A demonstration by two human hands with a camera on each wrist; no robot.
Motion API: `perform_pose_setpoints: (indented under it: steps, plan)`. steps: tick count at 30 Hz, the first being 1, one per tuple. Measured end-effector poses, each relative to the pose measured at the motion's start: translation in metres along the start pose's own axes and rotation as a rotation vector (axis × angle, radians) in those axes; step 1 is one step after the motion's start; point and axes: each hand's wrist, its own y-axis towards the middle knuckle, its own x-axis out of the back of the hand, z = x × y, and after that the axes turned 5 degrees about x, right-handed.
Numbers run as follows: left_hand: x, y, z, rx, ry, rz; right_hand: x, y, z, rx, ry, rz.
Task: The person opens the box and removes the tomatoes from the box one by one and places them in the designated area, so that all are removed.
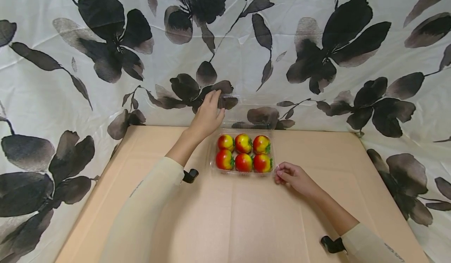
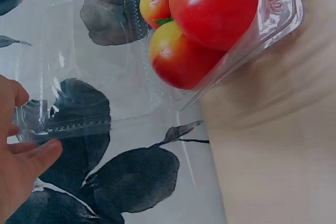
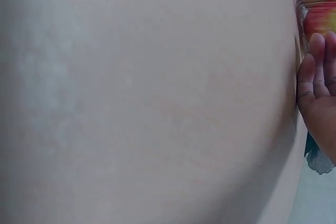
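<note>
The left hand [image 1: 208, 116], thumb and fingers spread, is at the edge of the clear lid [image 1: 248, 108]. Right of it and nearer the person, six red-yellow fruits [image 1: 243, 163] sit in a tray [image 2: 275, 3], just left of the right hand [image 1: 294, 179], loosely bent, gripping nothing visible; contact unclear.

head: bright, soft shadows | left wrist: lid [image 2: 94, 72] glare | right wrist: dim
</note>
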Motion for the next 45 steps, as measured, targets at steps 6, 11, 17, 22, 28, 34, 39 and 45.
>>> perform_pose_setpoints:
  steps: [6,11,17,22,28,34,39,45]
  plan:
    - [0.0,0.0,0.003,0.009,-0.032,0.023,-0.001,0.0,0.002,-0.003,0.03,0.003]
    - [0.001,0.0,0.004,0.008,-0.046,0.035,-0.002,0.0,0.002,-0.013,0.059,-0.002]
    - [0.003,-0.002,0.004,-0.01,-0.038,0.021,-0.003,-0.001,0.003,-0.014,0.049,-0.02]
    - [0.005,-0.006,0.005,-0.035,-0.03,0.011,-0.001,-0.004,0.007,-0.022,-0.056,-0.107]
    - [0.008,-0.017,0.007,-0.05,-0.022,0.016,0.005,-0.006,0.015,-0.003,-0.152,-0.193]
    - [0.009,-0.033,0.009,-0.07,-0.015,0.047,0.014,-0.012,0.031,0.056,-0.262,-0.212]
    - [0.01,-0.047,0.013,-0.078,-0.022,0.073,0.017,-0.015,0.047,0.136,-0.318,-0.212]
    - [0.006,-0.063,0.022,-0.078,-0.021,0.107,0.025,-0.015,0.067,0.149,-0.353,-0.184]
